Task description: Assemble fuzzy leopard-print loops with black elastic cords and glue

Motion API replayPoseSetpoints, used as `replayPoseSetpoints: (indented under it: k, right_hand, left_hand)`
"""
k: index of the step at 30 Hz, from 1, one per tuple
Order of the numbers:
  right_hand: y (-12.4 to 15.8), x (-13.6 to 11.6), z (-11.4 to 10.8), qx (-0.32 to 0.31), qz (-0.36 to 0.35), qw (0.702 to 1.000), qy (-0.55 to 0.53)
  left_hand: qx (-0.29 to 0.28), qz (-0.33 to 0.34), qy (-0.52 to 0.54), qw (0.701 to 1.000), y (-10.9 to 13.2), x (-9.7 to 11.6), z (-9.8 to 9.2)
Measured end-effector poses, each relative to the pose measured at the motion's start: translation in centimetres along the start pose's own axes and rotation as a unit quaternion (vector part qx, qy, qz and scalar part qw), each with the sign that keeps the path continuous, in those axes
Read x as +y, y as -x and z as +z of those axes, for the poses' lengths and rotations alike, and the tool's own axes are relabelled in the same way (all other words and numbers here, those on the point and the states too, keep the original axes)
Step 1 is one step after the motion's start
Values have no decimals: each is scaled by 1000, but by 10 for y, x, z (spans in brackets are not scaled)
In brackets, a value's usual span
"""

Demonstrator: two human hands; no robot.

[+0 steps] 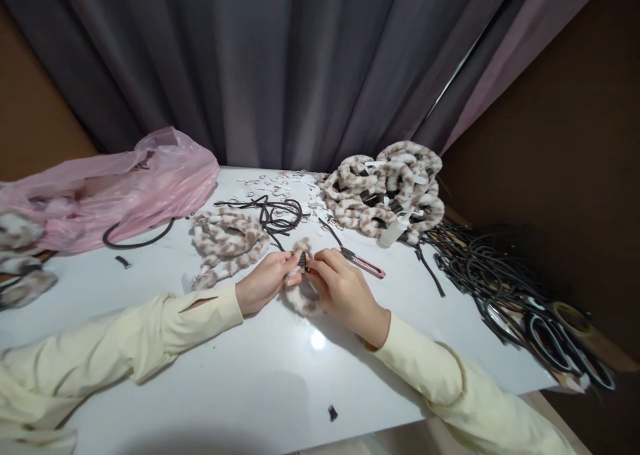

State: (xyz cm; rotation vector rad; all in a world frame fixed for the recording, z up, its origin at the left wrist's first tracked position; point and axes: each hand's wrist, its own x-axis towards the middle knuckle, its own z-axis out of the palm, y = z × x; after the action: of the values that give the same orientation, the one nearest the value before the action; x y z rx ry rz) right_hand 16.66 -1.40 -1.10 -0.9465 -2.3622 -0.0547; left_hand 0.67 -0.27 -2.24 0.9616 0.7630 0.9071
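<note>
Dark curtains (250,61) hang behind a white surface (240,375). The left hand (266,283) has its fingers pinched around a small black piece (303,261), over a spotted plush loop (301,299); the right hand's (349,295) fingers curl close against it, their grip hidden. Close two-handed work on that piece seems in hand; the next move likely calls for a steady left pinch.

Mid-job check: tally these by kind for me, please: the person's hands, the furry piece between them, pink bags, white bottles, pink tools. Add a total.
Hands: 2 (left hand, right hand)
Furry piece between them: 1
Pink bag: 1
White bottle: 1
Pink tool: 1
Total: 6
</note>
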Motion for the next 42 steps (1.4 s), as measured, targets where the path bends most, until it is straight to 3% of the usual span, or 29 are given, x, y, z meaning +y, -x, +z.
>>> replayPoseSetpoints:
  k: [9,14,18,25,29,31,33,35,36,39,42]
  right_hand:
    - [3,6,5,34,25,999,-19]
    - [2,9,6,55,1,998,12]
    - [1,12,3,56,-18,998,16]
    - [-1,15,4,24,12,996,-88]
    - [-7,20,-19,-16,48,992,-112]
    - [-4,34,-41,-44,120,988,-83]
    - [6,56,-64,-75,243,966,-34]
    - [19,86,-79,-54,353,934,12]
    - [25,101,-82,-15,390,921,6]
    - [35,139,-71,12,407,913,-22]
    - [33,155,-49,26,403,913,-62]
  left_hand:
    - [-6,-1,-111,994,4,5,6]
    - [8,-2,-184,983,6,10,8]
    - [-3,-1,-175,984,5,13,9]
    - [-16,11,-134,991,2,9,9]
    - [-11,11,-126,992,1,8,7]
    - [-4,6,-117,993,0,9,6]
    - [-5,0,-114,994,0,10,6]
    - [-9,-6,-113,994,-1,9,6]
    - [-9,-9,-111,994,-1,9,6]
    - [-2,-21,-94,995,-3,6,4]
    - [15,-31,-82,996,-5,3,2]
